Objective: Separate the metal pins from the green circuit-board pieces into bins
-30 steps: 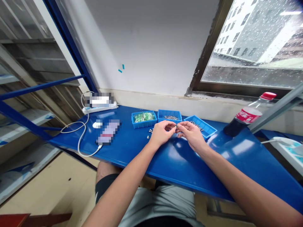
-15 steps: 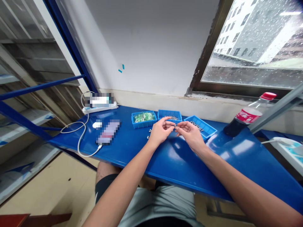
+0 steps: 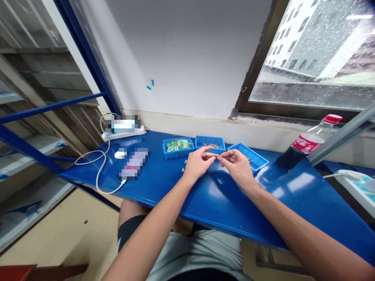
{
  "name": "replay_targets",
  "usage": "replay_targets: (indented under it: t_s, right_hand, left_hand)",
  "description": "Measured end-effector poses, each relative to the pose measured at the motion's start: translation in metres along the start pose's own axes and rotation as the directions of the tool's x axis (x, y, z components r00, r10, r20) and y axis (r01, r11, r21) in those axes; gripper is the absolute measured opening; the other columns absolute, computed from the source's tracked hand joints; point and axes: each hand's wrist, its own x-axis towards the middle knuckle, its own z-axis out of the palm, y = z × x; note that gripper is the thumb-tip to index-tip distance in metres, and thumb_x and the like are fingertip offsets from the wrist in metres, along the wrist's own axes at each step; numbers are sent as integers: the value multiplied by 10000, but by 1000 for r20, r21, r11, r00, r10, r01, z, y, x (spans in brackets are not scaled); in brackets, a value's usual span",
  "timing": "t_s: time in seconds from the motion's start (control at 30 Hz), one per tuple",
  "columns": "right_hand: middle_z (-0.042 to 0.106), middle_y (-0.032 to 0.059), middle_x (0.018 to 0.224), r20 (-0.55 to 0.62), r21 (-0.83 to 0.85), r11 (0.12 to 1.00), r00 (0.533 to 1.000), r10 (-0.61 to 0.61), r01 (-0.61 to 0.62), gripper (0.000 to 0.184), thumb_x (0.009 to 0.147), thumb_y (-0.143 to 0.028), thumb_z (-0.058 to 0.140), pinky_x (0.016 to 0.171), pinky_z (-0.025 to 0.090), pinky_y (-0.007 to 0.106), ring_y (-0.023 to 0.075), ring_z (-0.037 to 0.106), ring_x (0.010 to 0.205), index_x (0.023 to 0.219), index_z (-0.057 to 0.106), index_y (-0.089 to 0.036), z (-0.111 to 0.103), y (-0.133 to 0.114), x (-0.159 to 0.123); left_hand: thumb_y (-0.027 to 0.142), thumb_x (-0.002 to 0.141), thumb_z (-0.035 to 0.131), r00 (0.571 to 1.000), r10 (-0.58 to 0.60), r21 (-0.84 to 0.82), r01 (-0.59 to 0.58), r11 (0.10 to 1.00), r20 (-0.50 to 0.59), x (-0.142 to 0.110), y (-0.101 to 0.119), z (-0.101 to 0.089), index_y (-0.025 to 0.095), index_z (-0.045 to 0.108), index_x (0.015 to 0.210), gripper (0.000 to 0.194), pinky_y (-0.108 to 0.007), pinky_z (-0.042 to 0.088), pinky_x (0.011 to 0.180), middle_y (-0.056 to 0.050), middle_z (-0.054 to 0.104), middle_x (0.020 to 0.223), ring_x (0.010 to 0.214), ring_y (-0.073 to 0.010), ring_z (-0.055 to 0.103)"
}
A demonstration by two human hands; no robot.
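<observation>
My left hand (image 3: 197,163) and my right hand (image 3: 236,165) meet over the desk, each with thumb and finger pinched on one small metal piece (image 3: 217,155), which sits between my fingertips, off the desktop; it is too small for me to tell its exact shape. Just beyond my left hand is a blue bin (image 3: 209,139) with thin metal pieces in it. Just beyond my right hand is an angled blue tray (image 3: 255,158), its contents partly hidden by that hand. Left of the middle bin, a blue box (image 3: 178,148) holds green and whitish bits. A few loose metal parts (image 3: 183,169) lie on the blue desk (image 3: 164,183) beside my left hand, partly hidden by it. Farther left are a phone (image 3: 134,164) with a white cable (image 3: 101,186) plugged into it, a small white object (image 3: 120,154) and a power strip (image 3: 124,134). Well to the right, a cola bottle (image 3: 306,143) with a red cap stands upright near the wall.
</observation>
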Motion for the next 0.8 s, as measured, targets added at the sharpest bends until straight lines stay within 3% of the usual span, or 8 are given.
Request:
replay_targets:
  t_s: [0.53, 0.67, 0.8]
  right_hand:
    - [757, 68, 948, 32, -29, 1000, 999, -9, 10, 357, 821, -494, 875, 684, 608, 346, 209, 715, 803, 941, 686, -216, 3, -5, -3]
    - [763, 79, 957, 40, -40, 999, 999, -10, 12, 369, 831, -527, 855, 698, 636, 363, 223, 725, 822, 938, 699, -210, 4, -9, -4]
    - [760, 71, 933, 47, -68, 998, 999, -7, 10, 380, 845, -555, 832, 680, 636, 360, 218, 719, 791, 949, 702, -214, 5, -10, -5]
  left_hand:
    - [203, 891, 768, 1000, 3, 7, -3, 1000, -18, 0, 1, -1, 197, 711, 1236, 350, -390, 640, 981, -77, 837, 1044, 983, -247, 818]
    - [186, 875, 761, 999, 13, -17, -14, 1000, -42, 1, 1, 1, 187, 698, 1191, 322, -348, 648, 919, -76, 828, 1018, 951, -225, 813]
    - [154, 851, 750, 990, 46, -45, -52, 998, -131, 1, 3, 2, 174, 651, 1215, 377, -292, 641, 807, -71, 798, 977, 870, -187, 785]
